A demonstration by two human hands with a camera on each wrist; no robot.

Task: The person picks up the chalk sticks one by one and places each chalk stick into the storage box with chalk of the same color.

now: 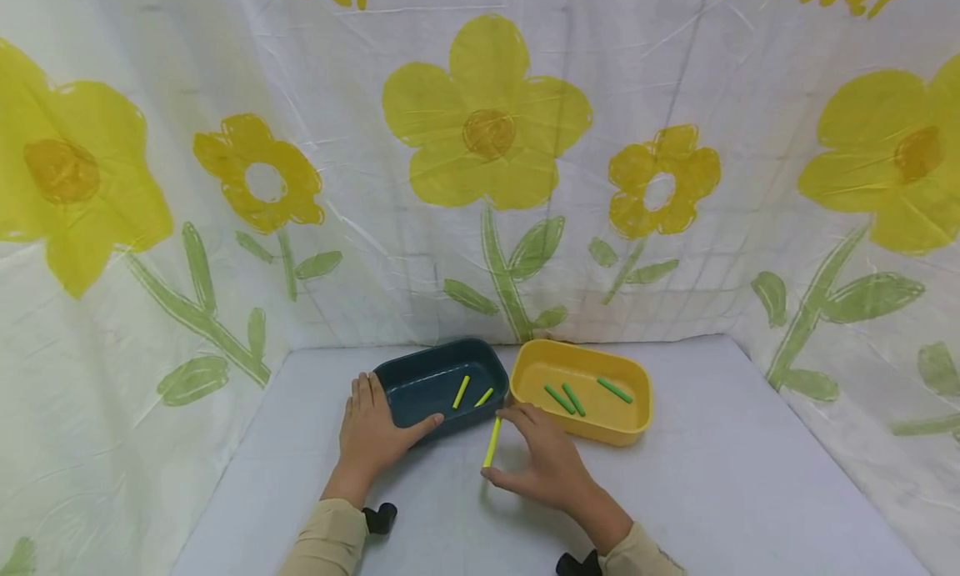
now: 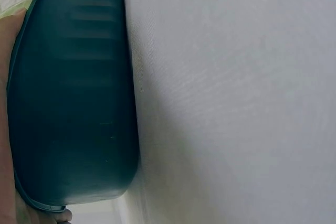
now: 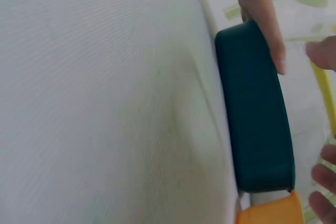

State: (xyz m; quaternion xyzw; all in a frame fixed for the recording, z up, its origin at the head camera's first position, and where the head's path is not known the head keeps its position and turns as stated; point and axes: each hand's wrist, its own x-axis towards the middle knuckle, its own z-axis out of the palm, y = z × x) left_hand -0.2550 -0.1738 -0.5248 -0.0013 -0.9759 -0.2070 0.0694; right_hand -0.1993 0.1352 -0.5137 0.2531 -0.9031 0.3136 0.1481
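Note:
My left hand [image 1: 375, 430] holds the left end of a dark teal bin [image 1: 465, 424], fingers over its end and thumb on the front rim. In the left wrist view, the bin's outer wall [image 2: 73, 108] fills much of the left side. Two short yellow sticks [image 1: 461, 393] lie inside it. My right hand [image 1: 551, 459] pinches another slim yellow stick [image 1: 492, 443] lengthwise between thumb and fingertips, in front of the bin's right corner. The right wrist view catches this stick [image 3: 324, 93] at its right edge.
A yellow bin [image 1: 600, 428] stands right beside the teal one and holds three green sticks [image 1: 558, 399]. Both bins sit toward the back of a white-covered table [image 1: 720, 476]. Behind them hangs a white cloth [image 1: 360, 293] printed with yellow flowers.

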